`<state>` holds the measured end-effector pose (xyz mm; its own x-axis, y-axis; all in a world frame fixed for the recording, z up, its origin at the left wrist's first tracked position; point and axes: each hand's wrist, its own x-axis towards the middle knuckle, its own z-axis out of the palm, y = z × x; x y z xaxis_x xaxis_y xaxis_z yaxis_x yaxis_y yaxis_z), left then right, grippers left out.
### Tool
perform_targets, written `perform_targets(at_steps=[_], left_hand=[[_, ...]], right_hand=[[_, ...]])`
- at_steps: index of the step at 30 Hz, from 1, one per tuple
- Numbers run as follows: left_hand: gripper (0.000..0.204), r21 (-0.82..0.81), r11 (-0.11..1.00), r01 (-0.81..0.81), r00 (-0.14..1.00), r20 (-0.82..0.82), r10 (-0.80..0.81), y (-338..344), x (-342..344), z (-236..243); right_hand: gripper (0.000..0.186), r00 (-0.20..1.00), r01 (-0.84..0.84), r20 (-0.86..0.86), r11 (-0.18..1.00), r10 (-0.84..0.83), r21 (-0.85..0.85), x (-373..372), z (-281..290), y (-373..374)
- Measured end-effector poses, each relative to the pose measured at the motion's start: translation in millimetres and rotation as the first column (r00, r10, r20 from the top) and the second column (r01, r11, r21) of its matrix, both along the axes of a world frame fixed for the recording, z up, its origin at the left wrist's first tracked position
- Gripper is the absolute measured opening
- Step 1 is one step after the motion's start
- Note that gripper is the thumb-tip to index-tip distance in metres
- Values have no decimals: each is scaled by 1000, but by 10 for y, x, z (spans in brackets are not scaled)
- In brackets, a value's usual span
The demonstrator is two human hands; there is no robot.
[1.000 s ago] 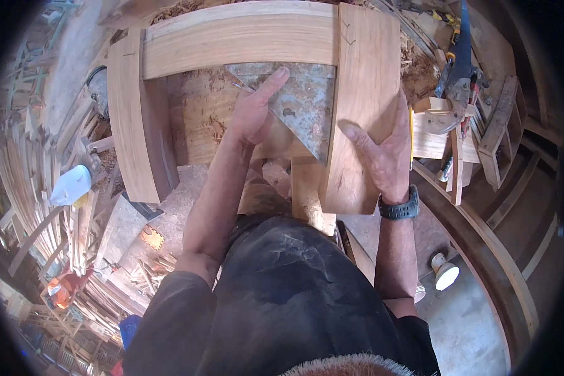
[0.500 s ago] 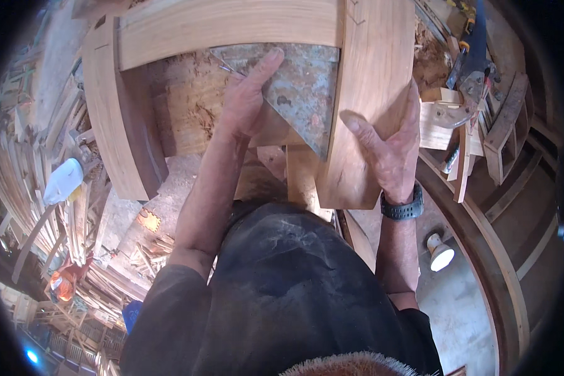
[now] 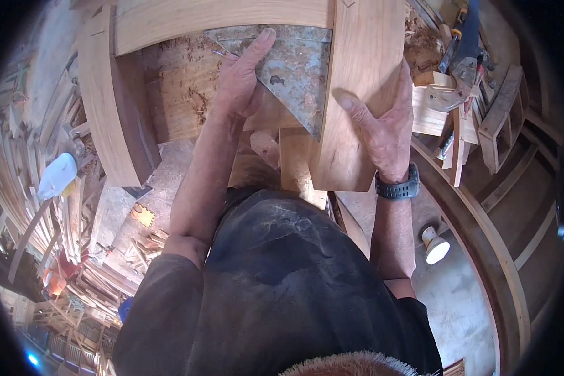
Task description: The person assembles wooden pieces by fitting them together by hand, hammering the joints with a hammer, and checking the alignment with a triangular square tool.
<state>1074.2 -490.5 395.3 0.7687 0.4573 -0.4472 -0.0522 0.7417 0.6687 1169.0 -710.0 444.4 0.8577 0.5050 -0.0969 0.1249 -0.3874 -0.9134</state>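
A worn metal triangular set square (image 3: 297, 75) lies in the inner corner of a wooden frame, along the crosspiece (image 3: 225, 24) and the right leg (image 3: 360, 100). My left hand (image 3: 239, 84) grips its left part, thumb on top and fingers hidden underneath. A thin pointed thing, its kind unclear, pokes out beside those fingers. My right hand (image 3: 385, 128), wearing a dark watch, is wrapped around the right leg near its lower end, thumb on the face and fingers along the outer edge. The left leg (image 3: 116, 113) of the frame is untouched.
A handsaw (image 3: 467, 47) and other tools lie on the right beside wood offcuts. Piles of wooden strips (image 3: 19, 169) and a pale plastic jug (image 3: 57, 175) are at left. A lit lamp (image 3: 437, 249) stands low on the right, near a curved wooden piece (image 3: 482, 232).
The whole scene sits slightly higher and further left in the view. Both hands keep their holds on the set square and the right leg.
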Motion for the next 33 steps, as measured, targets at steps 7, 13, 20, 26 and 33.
perform_targets(at_steps=[7,13,20,26,33], left_hand=[[39,-47,999,23,1000,13,-22,28,9,-34],[31,-70,997,-22,999,-36,19,12,8,73],[32,-45,998,-50,998,-30,49,-33,57,78],[30,-49,999,-10,999,-33,8,0,23,67],[26,-27,999,-31,999,-14,31,-1,22,35]], right_hand=[[116,996,18,-88,999,-20,-27,-22,85,0],[125,1000,21,2,998,-21,-60,-18,-14,-19],[114,992,47,-120,999,-44,27,-36,75,4],[120,1000,10,24,993,-7,-121,-44,114,29],[121,998,36,-54,997,-40,-73,-36,153,48]])
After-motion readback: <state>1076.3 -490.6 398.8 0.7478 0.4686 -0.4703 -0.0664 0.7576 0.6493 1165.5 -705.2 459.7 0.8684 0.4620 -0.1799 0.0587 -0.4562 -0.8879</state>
